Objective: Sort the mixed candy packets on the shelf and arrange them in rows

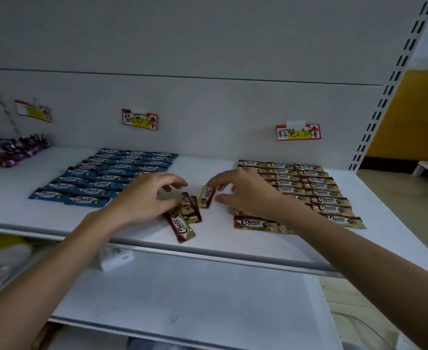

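Blue Choco packets [101, 178] lie in rows on the left of the white shelf [207, 245]. Gold-brown Choco packets [314, 190] lie in rows on the right. Between them sits a small loose pile of gold-brown packets [182, 223]. My left hand [144, 198] hovers over the pile with curved fingers, its thumb touching the top packet. My right hand [245, 195] reaches left from the gold rows and pinches one tilted gold packet [206, 197] between index finger and thumb; its wrist covers part of the gold rows.
Purple wrapped candies [15, 150] are heaped at the far left of the shelf. Three price tags [139, 119] [298, 132] [32, 110] hang on the back panel. A lower shelf [182, 299] juts out beneath, with a small white box [115, 256] under the upper shelf's edge.
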